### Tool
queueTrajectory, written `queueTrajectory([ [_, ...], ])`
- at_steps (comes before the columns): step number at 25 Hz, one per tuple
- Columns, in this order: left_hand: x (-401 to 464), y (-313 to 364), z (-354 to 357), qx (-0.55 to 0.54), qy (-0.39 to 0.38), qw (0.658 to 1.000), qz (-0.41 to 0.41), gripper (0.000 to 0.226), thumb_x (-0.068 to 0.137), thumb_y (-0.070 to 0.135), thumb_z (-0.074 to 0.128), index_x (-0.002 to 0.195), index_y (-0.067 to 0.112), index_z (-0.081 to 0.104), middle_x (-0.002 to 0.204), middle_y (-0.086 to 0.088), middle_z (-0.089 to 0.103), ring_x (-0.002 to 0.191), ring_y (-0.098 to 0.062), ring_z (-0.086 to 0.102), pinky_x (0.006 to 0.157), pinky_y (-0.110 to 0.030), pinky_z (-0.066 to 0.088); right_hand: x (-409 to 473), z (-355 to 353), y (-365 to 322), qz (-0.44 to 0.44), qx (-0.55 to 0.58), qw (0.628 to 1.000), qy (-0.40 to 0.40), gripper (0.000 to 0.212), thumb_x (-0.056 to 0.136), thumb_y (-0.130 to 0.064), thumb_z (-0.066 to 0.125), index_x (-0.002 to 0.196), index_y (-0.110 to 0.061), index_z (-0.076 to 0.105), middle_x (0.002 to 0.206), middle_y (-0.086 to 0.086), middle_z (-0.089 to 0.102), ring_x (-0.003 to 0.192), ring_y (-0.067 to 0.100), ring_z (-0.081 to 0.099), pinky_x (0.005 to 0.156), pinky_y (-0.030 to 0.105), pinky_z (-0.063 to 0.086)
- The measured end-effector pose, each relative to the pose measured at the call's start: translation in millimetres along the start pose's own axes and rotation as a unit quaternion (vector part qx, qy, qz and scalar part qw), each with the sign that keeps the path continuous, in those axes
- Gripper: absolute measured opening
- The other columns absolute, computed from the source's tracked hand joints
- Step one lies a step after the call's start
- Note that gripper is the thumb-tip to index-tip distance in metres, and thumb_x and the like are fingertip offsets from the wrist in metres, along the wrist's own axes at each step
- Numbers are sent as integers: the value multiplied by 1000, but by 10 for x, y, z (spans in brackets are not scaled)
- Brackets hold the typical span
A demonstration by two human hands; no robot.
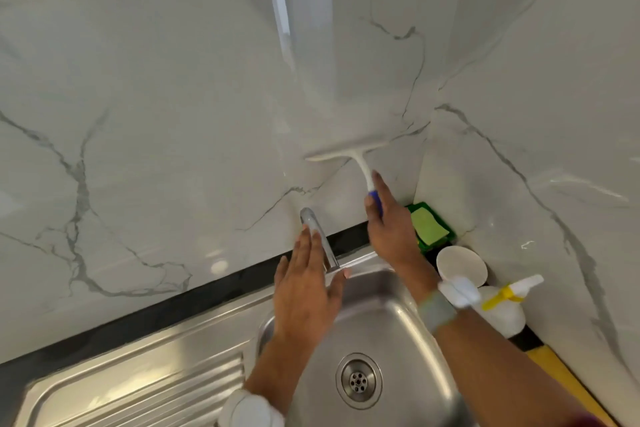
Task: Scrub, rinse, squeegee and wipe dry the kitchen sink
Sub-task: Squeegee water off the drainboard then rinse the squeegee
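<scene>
Steel sink (391,329) nearest the camera: basin with round drain (358,381) at its low point, ribbed draining board (145,388) running off to the left. Basin holds no standing water that I can see; surface sheen too blurred to say wet or dry.

Left hand (304,298) lies over the back rim of the basin, fingers straight and spread, fingertips against the tap spout (318,239). It grips nothing. Likely purpose: bracing, or holding the spout aside so the tool has room behind it.

Right hand (389,222) reaches further back, fingers wrapped round the blue grip of a white squeegee (349,156). Handle points down toward the hand, blade lies flat and roughly level against the marble wall (156,135) above the tap. Held that way, a downward pull would send water toward the basin. Judgement: squeegee step in hand, worked on the splashback; wipe-dry not yet done.

On the dark worktop (214,288) in the right corner, out of the stroke path: spray bottle (502,305) with yellow trigger, white cup (462,267), then a green tray with sponge (429,226) tucked against the wall.
</scene>
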State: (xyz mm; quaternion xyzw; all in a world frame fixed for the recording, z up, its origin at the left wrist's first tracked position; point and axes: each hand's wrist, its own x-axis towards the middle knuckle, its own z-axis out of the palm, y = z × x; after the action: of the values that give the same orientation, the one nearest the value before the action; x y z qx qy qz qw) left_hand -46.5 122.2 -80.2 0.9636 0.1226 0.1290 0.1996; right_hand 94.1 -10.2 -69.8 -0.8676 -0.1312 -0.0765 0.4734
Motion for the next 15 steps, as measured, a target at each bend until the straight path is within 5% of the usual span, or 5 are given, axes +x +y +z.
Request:
queueTrajectory([
  [3, 69, 54, 156, 40, 4, 999, -1, 71, 106, 49, 45, 163, 14, 22, 168, -1, 7, 157, -20, 24, 124, -49, 29, 29, 519, 462, -34, -81, 996, 1, 56, 110, -33, 37, 164, -23, 26, 90, 14, 66, 71, 31, 62, 60, 36, 49],
  [6, 102, 30, 223, 67, 17, 998, -1, 69, 104, 51, 41, 160, 12, 32, 167, -6, 28, 153, -21, 33, 119, -54, 36, -303, 831, 1015, 100, -176, 969, -139, 63, 108, -31, 36, 166, -30, 13, 111, 16, 69, 93, 35, 67, 76, 47, 58],
  [12, 107, 44, 218, 89, 15, 996, -10, 70, 103, 54, 28, 161, 13, 30, 168, -6, 27, 154, -20, 30, 122, -56, 32, -84, 750, 844, 156, -218, 942, -202, 62, 107, -29, 38, 165, -26, 16, 129, 20, 66, 118, 41, 62, 93, 46, 50],
  [15, 103, 63, 203, 93, -4, 996, -17, 68, 106, 53, 30, 163, 16, 25, 169, -3, 22, 156, -19, 25, 124, -55, 26, -482, 560, 776, 163, -232, 937, -205, 66, 106, -29, 45, 164, -27, 15, 119, 14, 68, 101, 29, 64, 82, 41, 52],
])
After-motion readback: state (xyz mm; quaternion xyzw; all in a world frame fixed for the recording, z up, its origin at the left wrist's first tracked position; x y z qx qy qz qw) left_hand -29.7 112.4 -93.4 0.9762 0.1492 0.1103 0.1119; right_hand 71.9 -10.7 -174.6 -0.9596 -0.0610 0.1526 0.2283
